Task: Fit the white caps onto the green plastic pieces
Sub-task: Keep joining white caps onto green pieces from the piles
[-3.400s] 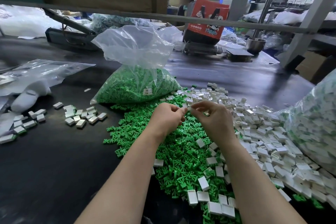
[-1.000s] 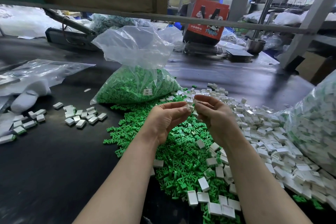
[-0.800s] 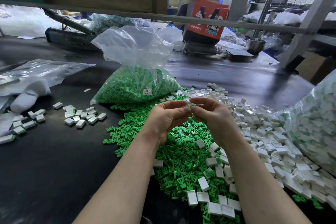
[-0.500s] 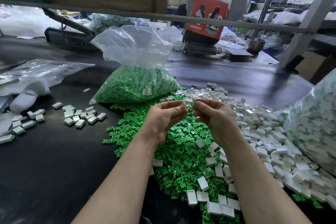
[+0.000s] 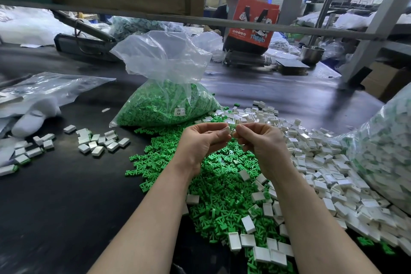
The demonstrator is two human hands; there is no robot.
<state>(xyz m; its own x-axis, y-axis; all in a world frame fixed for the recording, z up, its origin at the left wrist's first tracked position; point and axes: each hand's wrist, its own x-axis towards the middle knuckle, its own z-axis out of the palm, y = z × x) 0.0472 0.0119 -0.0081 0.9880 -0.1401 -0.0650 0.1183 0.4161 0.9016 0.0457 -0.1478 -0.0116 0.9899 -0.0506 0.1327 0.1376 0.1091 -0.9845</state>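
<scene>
My left hand (image 5: 201, 140) and my right hand (image 5: 259, 140) meet fingertip to fingertip above the heap of loose green plastic pieces (image 5: 211, 184). Between the fingertips sits a small white cap with a bit of green (image 5: 232, 129), pinched from both sides; my fingers hide most of it. Which hand has the cap and which the green piece I cannot tell. A spread of loose white caps (image 5: 315, 158) lies to the right of the green heap.
An open clear bag of green pieces (image 5: 164, 104) stands behind my hands. Capped pieces (image 5: 100, 142) lie scattered at the left by a white glove (image 5: 33, 115). A big bag of white pieces (image 5: 382, 151) fills the right edge. A person sits across the dark table (image 5: 55, 207).
My hands stay together at the same spot; the fingers have shifted slightly round the small parts between them. The person at the back has moved a little.
</scene>
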